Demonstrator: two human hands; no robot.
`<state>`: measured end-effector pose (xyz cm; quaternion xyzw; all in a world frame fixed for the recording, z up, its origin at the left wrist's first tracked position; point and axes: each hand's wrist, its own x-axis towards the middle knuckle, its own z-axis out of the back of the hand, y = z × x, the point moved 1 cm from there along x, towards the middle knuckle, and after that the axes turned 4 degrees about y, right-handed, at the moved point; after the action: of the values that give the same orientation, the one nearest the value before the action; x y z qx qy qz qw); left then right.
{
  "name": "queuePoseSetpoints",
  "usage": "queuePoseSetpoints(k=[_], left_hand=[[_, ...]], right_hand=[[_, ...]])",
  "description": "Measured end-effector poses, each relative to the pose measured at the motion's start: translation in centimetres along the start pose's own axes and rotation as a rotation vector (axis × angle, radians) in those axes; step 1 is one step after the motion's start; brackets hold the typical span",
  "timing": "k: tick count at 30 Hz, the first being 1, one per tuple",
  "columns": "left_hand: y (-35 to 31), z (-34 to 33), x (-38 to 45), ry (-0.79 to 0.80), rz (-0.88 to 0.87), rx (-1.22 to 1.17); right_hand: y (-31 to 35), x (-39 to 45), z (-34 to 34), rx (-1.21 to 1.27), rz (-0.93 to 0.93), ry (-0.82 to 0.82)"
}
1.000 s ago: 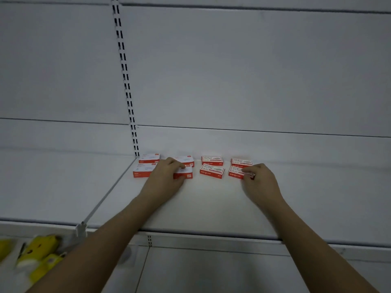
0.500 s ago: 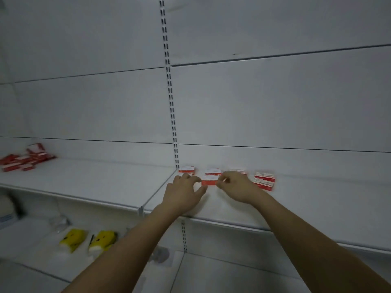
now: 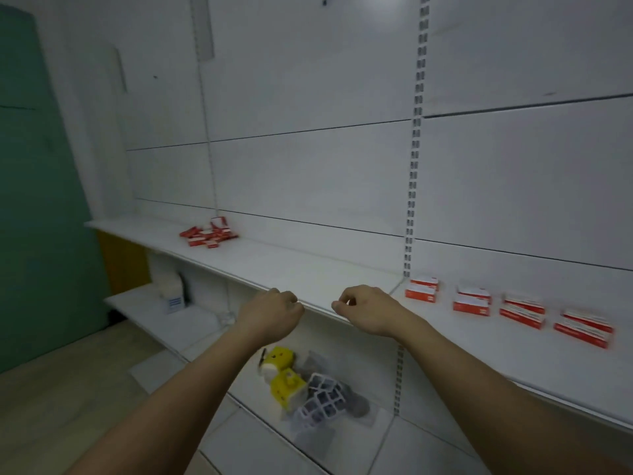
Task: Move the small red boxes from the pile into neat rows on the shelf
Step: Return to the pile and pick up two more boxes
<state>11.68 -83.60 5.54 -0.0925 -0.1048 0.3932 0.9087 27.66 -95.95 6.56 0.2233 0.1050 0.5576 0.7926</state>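
A loose pile of small red boxes lies far left on the white shelf. To the right, past the slotted upright, several red boxes sit in two neat rows. My left hand and my right hand hover side by side at the shelf's front edge, between pile and rows. Both hands have their fingers curled in loosely and hold nothing. Neither hand touches a box.
A slotted metal upright splits the back wall. On the lower shelf lie yellow toys, a packed puzzle cube and a white box. A green wall stands at the left.
The view has swung left, bringing the pile into sight. Both hands have left the arranged rows and drawn back to the shelf's front edge, empty.
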Motion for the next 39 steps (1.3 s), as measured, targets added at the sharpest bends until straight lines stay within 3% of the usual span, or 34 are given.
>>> queuePoseSetpoints(k=[11, 17, 33, 39], left_hand=[[22.6, 6.9, 1.1, -0.054, 0.179, 0.039], [33.8, 10.5, 2.6, -0.027, 0.227, 0.051], [47.7, 11.9, 17.1, -0.100, 0.105, 0.025], [53.6, 10.1, 25.2, -0.031, 0.108, -0.005]], right_hand=[[20.6, 14.2, -11.2, -0.023, 0.132, 0.070], [28.2, 19.8, -15.5, 0.014, 0.158, 0.071], [33.1, 39.0, -20.2, -0.011, 0.103, 0.015], [33.8, 49.1, -23.4, 0.060, 0.053, 0.033]])
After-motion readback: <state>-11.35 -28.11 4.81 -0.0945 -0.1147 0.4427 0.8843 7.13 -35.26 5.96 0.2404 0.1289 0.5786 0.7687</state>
